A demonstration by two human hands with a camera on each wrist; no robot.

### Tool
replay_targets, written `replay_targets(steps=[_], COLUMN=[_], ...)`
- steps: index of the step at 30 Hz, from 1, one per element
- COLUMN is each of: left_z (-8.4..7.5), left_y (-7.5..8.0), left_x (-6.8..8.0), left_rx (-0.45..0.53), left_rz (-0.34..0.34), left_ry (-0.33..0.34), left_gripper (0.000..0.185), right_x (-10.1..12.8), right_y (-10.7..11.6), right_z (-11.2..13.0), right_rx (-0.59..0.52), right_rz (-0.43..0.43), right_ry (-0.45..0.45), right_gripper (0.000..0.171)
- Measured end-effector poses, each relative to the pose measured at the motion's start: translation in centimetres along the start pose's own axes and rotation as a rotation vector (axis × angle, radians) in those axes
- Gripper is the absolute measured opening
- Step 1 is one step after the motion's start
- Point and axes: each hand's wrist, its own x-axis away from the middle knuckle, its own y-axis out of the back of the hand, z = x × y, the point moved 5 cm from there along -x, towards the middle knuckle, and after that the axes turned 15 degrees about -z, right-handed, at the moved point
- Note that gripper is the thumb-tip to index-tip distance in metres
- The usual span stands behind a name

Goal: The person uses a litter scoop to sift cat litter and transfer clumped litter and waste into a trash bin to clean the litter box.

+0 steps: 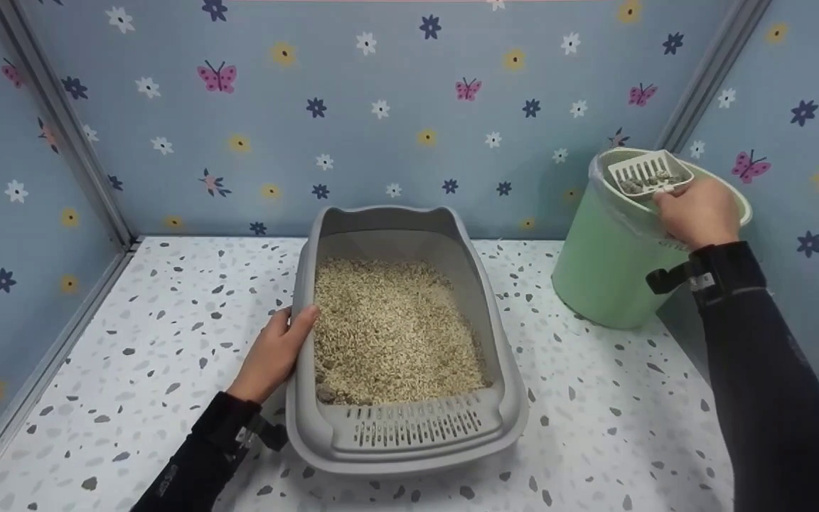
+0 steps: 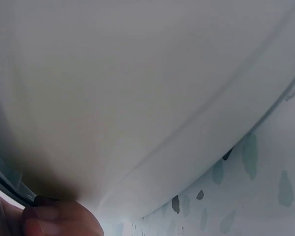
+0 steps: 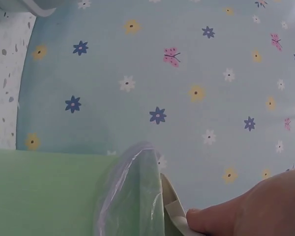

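Terrazzo floor [image 1: 168,341], floral walls [image 1: 381,142]; hands grasp litter tray [image 1: 516,398] and scoop [image 1: 648,173].

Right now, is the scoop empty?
No, the scoop in the right hand has grey clumps lying on its slots, above the green bin.

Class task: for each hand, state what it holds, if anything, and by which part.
The right hand grips the slotted scoop by its handle, over the green bin. The left hand holds the grey litter tray by its left rim.
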Motion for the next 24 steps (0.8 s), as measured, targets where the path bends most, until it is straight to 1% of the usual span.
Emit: replay_targets(steps=[6,11,15,19,23,24], left_z=[0.1,0.1,0.1,0.0,-0.1,0.0], left_y=[0.0,0.0,-0.1,0.0,0.0,0.1], left_x=[0.0,0.0,0.0,0.0,0.0,-0.1], left_rx=[-0.013,-0.021,-0.02,-0.015,-0.028,-0.033], left_rz=[-0.004,-0.007,-0.01,-0.009,-0.009,-0.01], left_ry=[0.001,0.003,0.011,0.015,0.001,-0.001], left_gripper=[0.092,0.092,0.093,0.093,0.091,0.091], right_x=[-0.1,-0.1,0.0,0.2,0.6,0.7], right_y=[-0.3,-0.3,-0.3,-0.2,-0.2,-0.2], right_z=[-0.6,-0.5,-0.1,0.4,1.0,1.2], right_rx=[-0.02,-0.013,0.002,0.048,0.103,0.11], right_rz=[0.027,0.017,-0.009,-0.048,-0.091,-0.097], right_ry=[-0.033,-0.032,-0.004,0.057,0.126,0.138], right_gripper=[0.031,0.023,0.015,0.02,0.014,0.016])
